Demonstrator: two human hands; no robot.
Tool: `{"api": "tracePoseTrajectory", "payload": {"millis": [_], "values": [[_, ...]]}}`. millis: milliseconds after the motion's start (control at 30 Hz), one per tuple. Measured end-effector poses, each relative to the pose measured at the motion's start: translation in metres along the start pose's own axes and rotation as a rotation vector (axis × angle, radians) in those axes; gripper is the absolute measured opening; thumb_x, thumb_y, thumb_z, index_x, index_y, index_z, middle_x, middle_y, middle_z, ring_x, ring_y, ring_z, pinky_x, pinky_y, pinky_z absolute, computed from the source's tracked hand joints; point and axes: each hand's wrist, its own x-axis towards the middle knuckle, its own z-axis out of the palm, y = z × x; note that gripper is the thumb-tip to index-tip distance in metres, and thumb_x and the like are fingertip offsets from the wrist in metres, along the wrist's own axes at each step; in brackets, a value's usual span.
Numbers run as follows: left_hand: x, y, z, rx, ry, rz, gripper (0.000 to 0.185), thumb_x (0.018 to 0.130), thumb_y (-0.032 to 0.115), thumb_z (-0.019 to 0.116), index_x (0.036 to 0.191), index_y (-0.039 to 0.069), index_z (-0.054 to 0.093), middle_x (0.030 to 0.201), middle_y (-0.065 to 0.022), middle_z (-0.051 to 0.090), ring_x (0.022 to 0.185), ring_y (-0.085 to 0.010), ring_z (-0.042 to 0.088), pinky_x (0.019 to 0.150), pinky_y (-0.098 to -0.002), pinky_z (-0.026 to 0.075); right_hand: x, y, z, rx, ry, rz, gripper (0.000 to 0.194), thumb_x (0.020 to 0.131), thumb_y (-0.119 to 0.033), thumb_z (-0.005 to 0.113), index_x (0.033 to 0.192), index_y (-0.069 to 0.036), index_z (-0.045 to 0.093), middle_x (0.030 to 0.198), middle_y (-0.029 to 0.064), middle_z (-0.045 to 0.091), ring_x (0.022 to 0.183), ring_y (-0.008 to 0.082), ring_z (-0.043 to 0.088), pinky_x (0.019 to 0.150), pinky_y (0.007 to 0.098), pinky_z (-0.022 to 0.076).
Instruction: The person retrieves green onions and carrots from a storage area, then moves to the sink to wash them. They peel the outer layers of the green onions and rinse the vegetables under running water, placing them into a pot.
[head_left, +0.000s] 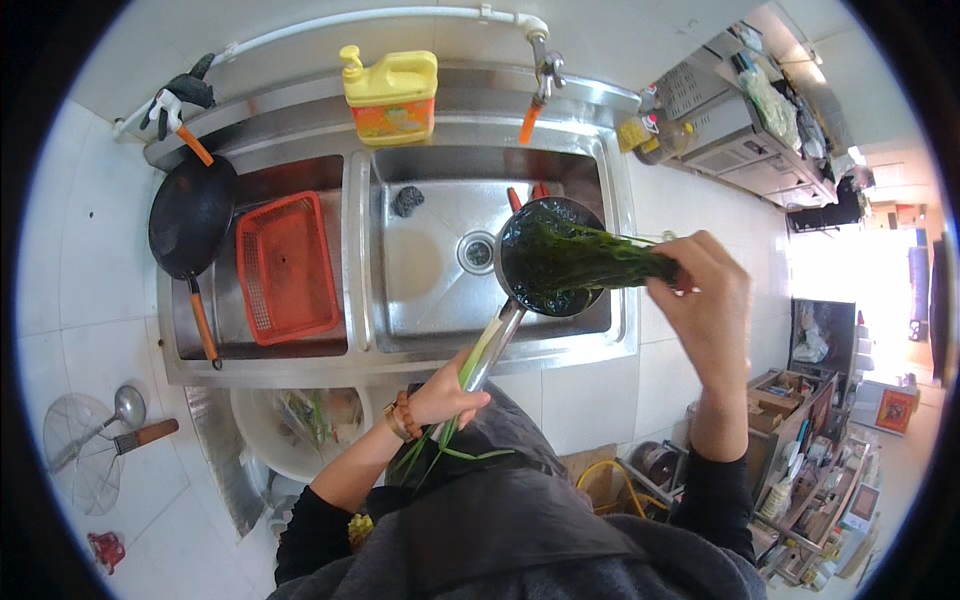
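Note:
My left hand (442, 394) grips the metal handle (499, 341) of a round pan (559, 304), together with a green onion (480, 352) lying along it. The pan is over the right part of the right sink basin and holds liquid and dark green leafy strands. My right hand (701, 289), to the right of the pan, pinches a bunch of dark leafy greens (607, 259) that trails leftward into it. Red-handled items (514, 199) stick out behind the pan, their far ends hidden.
A red plastic basket (289, 270) and a black wok (191, 217) rest at the left basin. A yellow jug (391, 97) and a faucet with an orange nozzle (531, 124) are behind. A dark scrubber (408, 201) lies in the right basin (420, 315). A white tub (247, 420) stands below.

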Motion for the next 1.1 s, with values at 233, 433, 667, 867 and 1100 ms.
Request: {"api": "tracePoseTrajectory", "payload": {"millis": [233, 433, 667, 867, 1100], "values": [[0.006, 0.018, -0.029, -0.01, -0.038, 0.01, 0.061, 0.086, -0.001, 0.058, 0.137, 0.004, 0.025, 0.067, -0.0055, 0.053, 0.046, -0.0124, 0.053, 0.041, -0.0281, 0.045, 0.044, -0.032, -0.063, -0.06, 0.15, -0.061, 0.024, 0.066, 0.009, 0.065, 0.088, 0.0, 0.066, 0.079, 0.0051, 0.061, 0.066, 0.0109, 0.06, 0.054, 0.0199, 0.0463], [0.015, 0.019, -0.039, -0.074, -0.025, -0.022, 0.074, 0.085, -0.002, 0.057, 0.147, 0.012, 0.018, 0.07, -0.0055, 0.052, 0.047, -0.0113, 0.051, 0.043, -0.0279, 0.046, 0.072, -0.033, -0.082, 0.021, 0.2, -0.087, 0.033, 0.068, 0.012, 0.059, 0.098, 0.0, 0.066, 0.085, 0.0051, 0.063, 0.076, 0.0098, 0.064, 0.06, 0.0171, 0.0527], [0.024, 0.014, -0.046, -0.142, 0.009, -0.006, 0.063, 0.087, 0.0, 0.058, 0.139, 0.005, 0.024, 0.068, -0.0056, 0.053, 0.046, -0.0118, 0.052, 0.042, -0.0276, 0.045, 0.088, 0.006, 0.032, 0.042, -0.159, -0.042, 0.031, 0.07, 0.008, 0.064, 0.1, -0.003, 0.066, 0.09, 0.0095, 0.061, 0.078, 0.0178, 0.065, 0.063, 0.0268, 0.0557], [0.03, 0.005, -0.062, -0.168, 0.054, -0.007, 0.063, 0.088, 0.001, 0.058, 0.14, 0.005, 0.022, 0.068, -0.0053, 0.053, 0.047, -0.0117, 0.053, 0.043, -0.0269, 0.045, 0.08, 0.048, 0.167, -0.066, -0.36, -0.142, 0.029, 0.074, 0.007, 0.061, 0.101, -0.004, 0.066, 0.101, 0.0141, 0.062, 0.089, 0.0311, 0.065, 0.076, 0.0375, 0.0542], [0.048, -0.005, -0.097, -0.127, 0.094, 0.002, 0.06, 0.088, 0.002, 0.059, 0.138, 0.004, 0.023, 0.068, -0.0052, 0.052, 0.047, -0.012, 0.054, 0.044, -0.0269, 0.045, 0.026, 0.095, 0.23, 0.237, -0.368, 0.678, 0.039, 0.089, -0.013, 0.063, 0.125, -0.002, 0.053, 0.114, 0.0155, 0.063, 0.099, 0.0263, 0.065, 0.081, 0.036, 0.0532]]}}
